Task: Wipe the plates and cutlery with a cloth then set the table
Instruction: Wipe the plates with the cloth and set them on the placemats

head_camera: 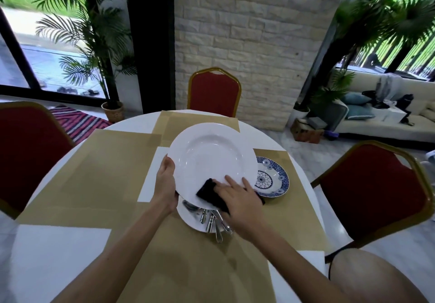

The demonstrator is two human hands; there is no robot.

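Left hand clamps white plate at rim, thumb on top. Plate raised and tilted, so face is exposed for wiping. Right hand, fingers flat, presses dark cloth on near rim, across from grip. Cutlery lies on second plate just below grip; probably next to wipe.

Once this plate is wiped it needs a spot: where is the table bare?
Bare: the left placemat beside the left chair, and the far placemat before the far chair. Crowded: near right, the cutlery plate and the blue plate.
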